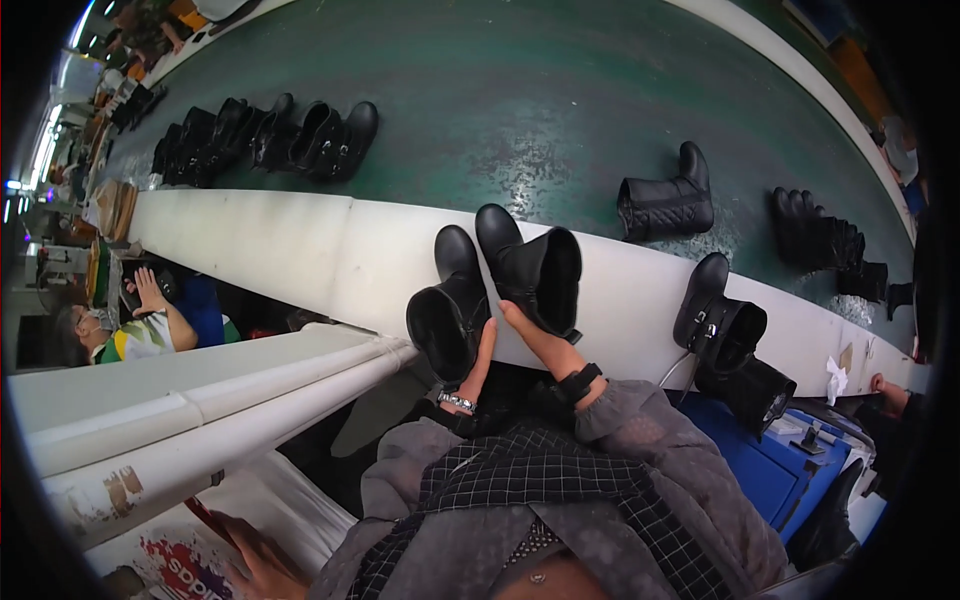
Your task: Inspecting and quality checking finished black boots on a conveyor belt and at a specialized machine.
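Observation:
A pair of black ankle-high boots stands side by side before me at the white ledge, toes pointing away. My left hand (483, 352) grips the left boot (462, 290), its thumb against the inner side of the shaft and the other fingers hidden. The right boot (515, 250) is held by my right hand (535, 335), whose thumb lies along the shaft; its fingers are hidden behind the leather. Both shaft openings face up toward me, the right one tilted to the right.
Beyond the white ledge (290, 235) runs a green belt (450, 90) with rows of black boots (215, 135) and a single boot (665, 200). More buckled boots (720, 325) lie right, by a blue cabinet (750, 460). White pipes (250, 400) border my left; co-workers sit nearby.

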A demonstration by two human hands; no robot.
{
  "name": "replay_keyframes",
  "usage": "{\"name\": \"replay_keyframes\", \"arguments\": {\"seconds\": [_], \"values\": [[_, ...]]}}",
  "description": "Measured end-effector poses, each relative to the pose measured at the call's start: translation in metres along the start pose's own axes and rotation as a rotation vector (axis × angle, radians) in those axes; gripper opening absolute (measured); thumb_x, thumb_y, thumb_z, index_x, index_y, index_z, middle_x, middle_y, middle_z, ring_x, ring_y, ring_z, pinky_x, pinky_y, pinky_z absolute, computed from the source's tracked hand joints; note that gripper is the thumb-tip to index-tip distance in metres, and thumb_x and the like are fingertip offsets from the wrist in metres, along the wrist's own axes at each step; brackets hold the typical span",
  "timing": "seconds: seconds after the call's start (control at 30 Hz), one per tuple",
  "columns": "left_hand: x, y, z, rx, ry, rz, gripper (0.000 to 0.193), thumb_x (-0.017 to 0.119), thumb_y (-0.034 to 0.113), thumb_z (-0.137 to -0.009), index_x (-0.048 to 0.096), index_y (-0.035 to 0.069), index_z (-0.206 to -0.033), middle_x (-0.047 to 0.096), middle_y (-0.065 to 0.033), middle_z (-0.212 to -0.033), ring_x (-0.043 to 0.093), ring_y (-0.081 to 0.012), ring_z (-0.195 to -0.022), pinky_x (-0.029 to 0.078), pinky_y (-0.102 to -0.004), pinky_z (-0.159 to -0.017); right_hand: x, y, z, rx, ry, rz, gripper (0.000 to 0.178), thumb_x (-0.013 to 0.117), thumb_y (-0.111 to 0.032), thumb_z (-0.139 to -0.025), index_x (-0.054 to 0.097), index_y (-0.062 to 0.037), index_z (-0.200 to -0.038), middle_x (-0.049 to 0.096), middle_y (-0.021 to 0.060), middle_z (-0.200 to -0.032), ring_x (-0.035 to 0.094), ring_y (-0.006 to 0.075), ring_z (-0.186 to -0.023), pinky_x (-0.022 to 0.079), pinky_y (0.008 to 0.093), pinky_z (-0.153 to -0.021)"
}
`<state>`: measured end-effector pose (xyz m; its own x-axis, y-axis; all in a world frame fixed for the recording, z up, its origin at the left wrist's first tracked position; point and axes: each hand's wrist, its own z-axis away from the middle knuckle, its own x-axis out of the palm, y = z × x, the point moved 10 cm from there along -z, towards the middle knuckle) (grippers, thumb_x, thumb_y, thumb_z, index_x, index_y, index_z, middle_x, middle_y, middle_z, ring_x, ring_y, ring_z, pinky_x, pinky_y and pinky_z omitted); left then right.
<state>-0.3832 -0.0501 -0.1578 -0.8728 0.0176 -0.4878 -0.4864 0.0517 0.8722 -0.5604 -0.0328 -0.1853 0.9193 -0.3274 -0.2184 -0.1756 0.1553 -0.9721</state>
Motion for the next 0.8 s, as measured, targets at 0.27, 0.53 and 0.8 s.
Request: {"name": "replay_keyframes", "arguments": {"seconds": [0.27, 0.53, 0.8], "values": [[0.028, -0.031, -0.007, -0.596, -0.089, 1.077, 0.033, 0.064, 0.009, -0.084, 0.055, 0.006, -0.116, 0.060, -0.0094, -0.112, 0.060, -0.0232, -0.104, 0.054, -0.0388, -0.084, -0.059, 0.020, -0.005, 0.415, -0.040, -1.009, 0.035, 0.060, -0.019, -0.087, 0.055, -0.0020, -0.116, 0.061, 0.0108, -0.111, 0.062, 0.0257, -0.099, 0.052, 0.0473, -0.083], [0.054, 0.042, 0.010, -0.537, -0.359, 1.485, 0.038, 0.058, 0.005, -0.086, 0.051, 0.005, -0.123, 0.056, -0.0113, -0.121, 0.056, -0.0280, -0.111, 0.049, -0.0468, -0.093, -0.093, -0.028, 0.028, 0.303, 0.021, -1.223, 0.042, 0.055, -0.028, -0.090, 0.052, 0.0006, -0.120, 0.058, 0.0143, -0.120, 0.057, 0.0290, -0.111, 0.046, 0.0485, -0.094], [0.062, 0.081, 0.020, -0.504, -0.522, 1.579, 0.040, 0.058, 0.009, -0.086, 0.050, 0.002, -0.125, 0.056, -0.0128, -0.124, 0.054, -0.0285, -0.114, 0.044, -0.0485, -0.097, -0.097, -0.052, 0.044, 0.224, 0.021, -1.280, 0.034, 0.056, -0.024, -0.089, 0.059, -0.0012, -0.113, 0.061, 0.0110, -0.116, 0.058, 0.0260, -0.108, 0.046, 0.0464, -0.094]]}}
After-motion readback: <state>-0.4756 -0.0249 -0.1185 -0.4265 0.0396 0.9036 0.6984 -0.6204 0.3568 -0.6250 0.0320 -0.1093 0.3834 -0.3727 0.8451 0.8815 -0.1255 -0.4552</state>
